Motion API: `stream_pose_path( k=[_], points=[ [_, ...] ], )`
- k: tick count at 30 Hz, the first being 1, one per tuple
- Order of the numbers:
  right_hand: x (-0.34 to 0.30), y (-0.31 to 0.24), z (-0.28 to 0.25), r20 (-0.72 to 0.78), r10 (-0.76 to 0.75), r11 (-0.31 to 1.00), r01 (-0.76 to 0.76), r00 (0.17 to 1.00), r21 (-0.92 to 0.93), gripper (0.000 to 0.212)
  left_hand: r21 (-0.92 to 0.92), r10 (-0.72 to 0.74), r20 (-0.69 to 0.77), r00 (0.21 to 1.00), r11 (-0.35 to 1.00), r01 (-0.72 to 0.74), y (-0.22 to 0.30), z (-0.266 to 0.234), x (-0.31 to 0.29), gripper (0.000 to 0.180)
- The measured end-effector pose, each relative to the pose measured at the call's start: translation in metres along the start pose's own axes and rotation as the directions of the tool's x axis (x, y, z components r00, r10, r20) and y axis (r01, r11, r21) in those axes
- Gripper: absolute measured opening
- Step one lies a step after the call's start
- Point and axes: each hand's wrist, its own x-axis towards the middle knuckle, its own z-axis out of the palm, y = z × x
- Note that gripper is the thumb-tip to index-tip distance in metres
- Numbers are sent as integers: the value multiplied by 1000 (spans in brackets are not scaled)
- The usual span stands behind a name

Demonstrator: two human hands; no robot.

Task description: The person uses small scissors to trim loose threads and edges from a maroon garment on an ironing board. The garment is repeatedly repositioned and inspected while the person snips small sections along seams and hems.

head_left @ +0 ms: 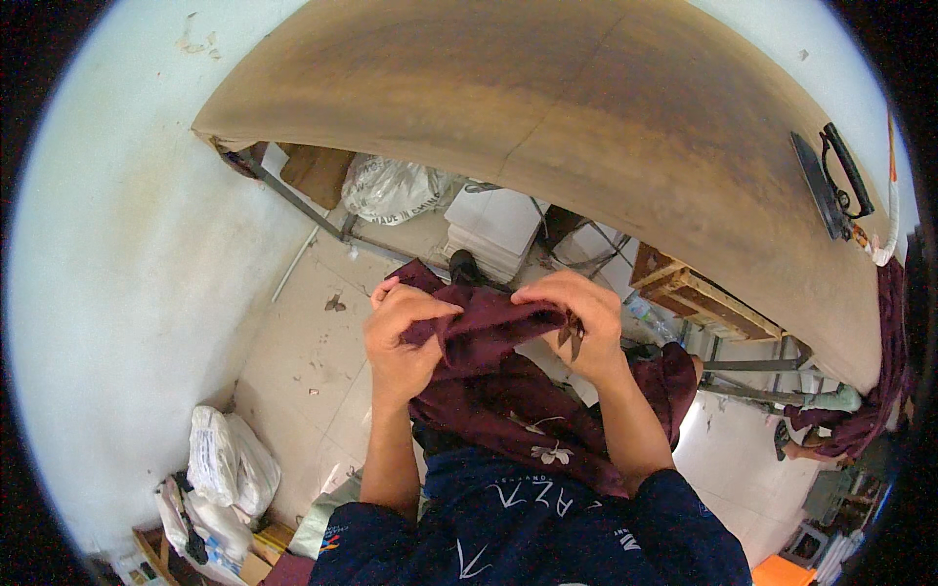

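Observation:
A maroon cloth [508, 327] with pale printed flowers is stretched between my two hands, its lower folds draped across my lap. My left hand [403, 337] pinches the cloth's edge between thumb and fingers. On the other side my right hand [581, 317] grips the upper edge of the same cloth. A small dark pointed metal tool [572, 339], perhaps thread snips, shows under the right hand's fingers; its handle is hidden. Some of the cloth between the hands is bunched into folds.
Ahead stands a wide table [469, 88] with a brown cover. An iron [835, 186] rests at its right end, near hanging maroon cloth [891, 342]. Beneath are a plastic bag [391, 190], stacked white sheets [493, 230] and a wooden frame [699, 293]. White bags [230, 459] stand lower left; a person's foot [796, 449] shows right.

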Motion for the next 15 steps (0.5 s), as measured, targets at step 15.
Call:
stream_pose_path(
  k=[15],
  points=[
    [-4,23,11,69,662,677,-635,746,372,22,-493,-499,-112,859,779,388,-22,17,-22,21]
  ],
)
